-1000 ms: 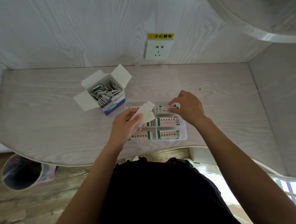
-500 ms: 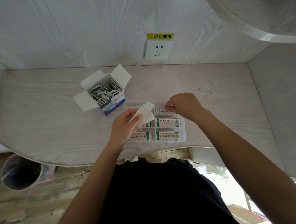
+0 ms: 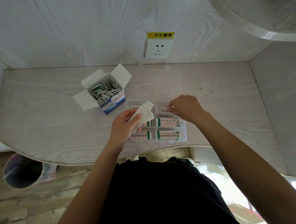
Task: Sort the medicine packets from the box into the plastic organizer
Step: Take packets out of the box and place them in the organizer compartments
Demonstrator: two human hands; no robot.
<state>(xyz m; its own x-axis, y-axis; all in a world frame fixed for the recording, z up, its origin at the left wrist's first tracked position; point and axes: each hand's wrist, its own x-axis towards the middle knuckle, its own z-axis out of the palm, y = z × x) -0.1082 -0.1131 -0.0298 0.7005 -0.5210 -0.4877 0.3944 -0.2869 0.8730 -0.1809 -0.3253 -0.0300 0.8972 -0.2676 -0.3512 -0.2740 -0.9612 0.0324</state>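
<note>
An open white-and-blue box stands on the desk, filled with several medicine packets. To its right lies the clear plastic organizer, with printed packets lying in its compartments. My left hand grips a small stack of white packets over the organizer's left column. My right hand pinches a packet lying in the far right compartment. The middle left compartment is mostly hidden by my left hand.
A wall socket with a yellow warning label sits on the back panel. A side panel bounds the desk on the right. Below the desk's left front edge stands a lined waste bin. A rounded shelf juts out at the upper right.
My right hand moved left from the organizer's far right corner along the far right compartment and now pinches the packet there. My left hand has kept its stack almost still.
</note>
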